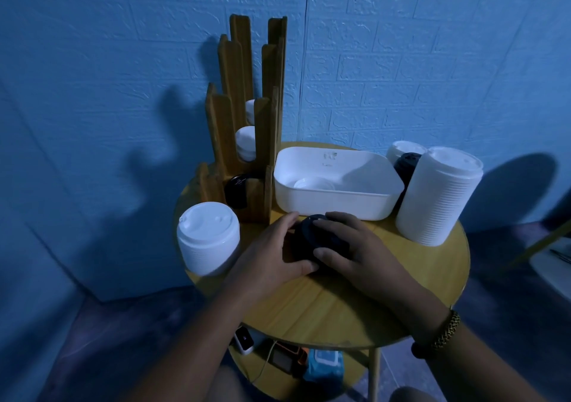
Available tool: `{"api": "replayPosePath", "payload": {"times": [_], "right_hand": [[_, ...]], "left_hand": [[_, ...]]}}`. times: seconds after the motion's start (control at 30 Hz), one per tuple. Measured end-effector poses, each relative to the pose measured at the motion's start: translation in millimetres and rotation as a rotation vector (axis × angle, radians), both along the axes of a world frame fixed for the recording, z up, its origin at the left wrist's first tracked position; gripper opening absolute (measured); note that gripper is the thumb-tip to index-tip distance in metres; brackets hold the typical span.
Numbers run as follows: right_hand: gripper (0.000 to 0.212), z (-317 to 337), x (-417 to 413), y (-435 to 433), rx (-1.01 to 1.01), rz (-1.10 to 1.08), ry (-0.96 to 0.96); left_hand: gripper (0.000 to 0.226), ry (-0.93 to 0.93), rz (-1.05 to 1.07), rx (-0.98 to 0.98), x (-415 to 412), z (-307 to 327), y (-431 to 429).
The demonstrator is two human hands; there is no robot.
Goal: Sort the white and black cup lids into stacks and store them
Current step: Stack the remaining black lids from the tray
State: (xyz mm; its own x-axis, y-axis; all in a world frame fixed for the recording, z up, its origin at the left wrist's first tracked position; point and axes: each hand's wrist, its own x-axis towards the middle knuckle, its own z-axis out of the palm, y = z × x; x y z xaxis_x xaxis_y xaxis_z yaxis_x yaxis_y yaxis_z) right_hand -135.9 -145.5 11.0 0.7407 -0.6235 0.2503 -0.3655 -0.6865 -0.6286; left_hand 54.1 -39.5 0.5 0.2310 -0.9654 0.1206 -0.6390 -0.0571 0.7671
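**Black lid stack gripped between both hands, mid-tabletop**

Black cup lids, nested into a short black lid stack point(310, 239), sit near the middle of the round wooden tabletop point(324, 309), just in front of the white bin point(333, 205). The left hand point(272, 253) curls around the stack's left flank. The right hand point(349, 247) covers its top and right side, with the thumb on the near face, so both hands grip it. The stack's long axis appears roughly upright and leaning toward the far edge, though the fingers hide its base.

The wooden rack point(225, 117) stands at the far-left edge, up and left of the hands, so the left hand is the nearer one. Its lowest slot holds racked black lids point(236, 190) and the slots above hold racked white lids point(245, 143). A move to store the stack would probably run that way.

A white lid stack point(208, 241) stands at the left edge, and a taller white stack point(435, 197) at the right edge. A second black stack point(406, 165) sits behind the taller one. One loose white lid point(313, 184) lies in the bin.

A blue brick-textured wall point(432, 61) backs the table. The light is dim.
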Motion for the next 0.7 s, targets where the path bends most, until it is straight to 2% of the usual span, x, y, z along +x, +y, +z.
{"api": "replayPosePath", "payload": {"times": [0.17,0.27,0.37,0.57,0.7], "right_hand": [[0.054,8,1,-1,-0.213,0.044,0.196],[0.054,12,2,-3,-0.259,0.062,0.267],[0.054,13,2,-5,-0.207,0.094,0.242],[0.054,17,-3,-9,-0.049,0.094,0.052],[0.051,16,0,-16,-0.093,0.132,0.147]], "left_hand": [[0.087,-0.015,-0.003,0.003,-1,1,-1],[0.087,-0.016,-0.004,0.015,-1,1,0],[0.089,-0.025,-0.018,0.044,-3,3,0],[0.098,-0.012,-0.020,0.068,-1,1,-3],[0.103,-0.018,-0.018,0.079,-1,0,-5]]}}
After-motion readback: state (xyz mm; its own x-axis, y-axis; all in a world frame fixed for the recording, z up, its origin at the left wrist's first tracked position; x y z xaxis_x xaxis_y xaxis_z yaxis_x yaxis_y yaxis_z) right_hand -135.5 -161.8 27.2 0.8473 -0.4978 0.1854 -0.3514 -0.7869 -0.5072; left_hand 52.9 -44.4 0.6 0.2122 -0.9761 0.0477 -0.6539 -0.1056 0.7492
